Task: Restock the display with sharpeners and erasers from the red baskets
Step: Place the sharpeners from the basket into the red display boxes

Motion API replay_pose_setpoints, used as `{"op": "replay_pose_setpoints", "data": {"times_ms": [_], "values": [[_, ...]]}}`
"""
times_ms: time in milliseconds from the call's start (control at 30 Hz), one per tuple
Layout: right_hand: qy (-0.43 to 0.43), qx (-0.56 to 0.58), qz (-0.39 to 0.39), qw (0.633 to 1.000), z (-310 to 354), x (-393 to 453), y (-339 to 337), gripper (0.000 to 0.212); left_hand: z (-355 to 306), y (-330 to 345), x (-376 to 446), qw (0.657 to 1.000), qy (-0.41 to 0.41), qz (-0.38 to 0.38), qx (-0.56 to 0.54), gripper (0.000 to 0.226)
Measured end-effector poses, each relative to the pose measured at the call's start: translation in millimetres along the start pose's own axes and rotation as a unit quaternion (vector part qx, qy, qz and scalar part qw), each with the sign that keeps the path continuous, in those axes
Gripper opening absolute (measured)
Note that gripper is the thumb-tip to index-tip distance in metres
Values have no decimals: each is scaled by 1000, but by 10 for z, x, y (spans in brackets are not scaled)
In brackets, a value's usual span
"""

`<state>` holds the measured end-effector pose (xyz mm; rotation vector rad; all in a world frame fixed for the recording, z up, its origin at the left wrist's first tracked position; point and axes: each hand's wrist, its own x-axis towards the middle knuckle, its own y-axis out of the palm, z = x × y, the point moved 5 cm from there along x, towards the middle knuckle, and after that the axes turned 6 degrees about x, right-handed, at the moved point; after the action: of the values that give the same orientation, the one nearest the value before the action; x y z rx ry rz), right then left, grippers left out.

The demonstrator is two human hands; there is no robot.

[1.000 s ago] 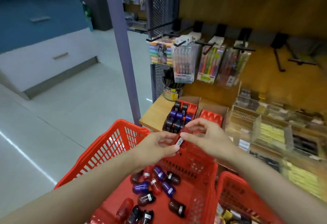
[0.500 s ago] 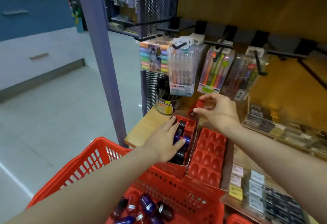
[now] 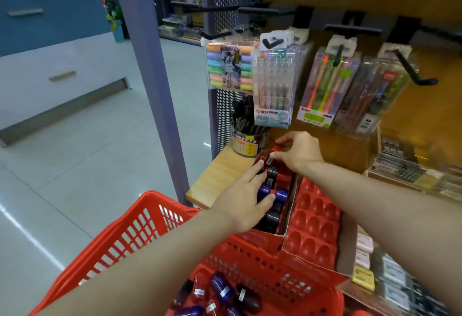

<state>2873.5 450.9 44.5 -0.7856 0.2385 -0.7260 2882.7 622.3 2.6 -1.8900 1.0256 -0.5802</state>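
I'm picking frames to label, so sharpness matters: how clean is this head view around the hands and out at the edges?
Head view: both hands, left hand and right hand, and the display box read fairly sharp; the red basket rim and lower right shelf smear; wide-angle bending curves the purple post; ceiling light streaks glare across the floor.

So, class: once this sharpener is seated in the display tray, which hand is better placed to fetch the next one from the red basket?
Probably the left hand: it rests open on the tray, nearer the basket. The right hand pinches the sharpener at the far end.
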Motion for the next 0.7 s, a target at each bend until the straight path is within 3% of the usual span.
{"op": "replay_pose_setpoints", "data": {"times_ms": [333, 533, 700], "values": [[-71, -45, 32, 996, 144, -8, 120, 37, 47, 22, 0, 999, -8, 18, -30, 64], [-53, -63, 110, 991, 84, -14, 142, 29, 72, 5, -4, 999, -4, 7, -44, 62], [-63, -130, 194, 970, 102, -82, 121, 66, 132, -47, -23, 1000, -7, -8, -13, 58]]}}
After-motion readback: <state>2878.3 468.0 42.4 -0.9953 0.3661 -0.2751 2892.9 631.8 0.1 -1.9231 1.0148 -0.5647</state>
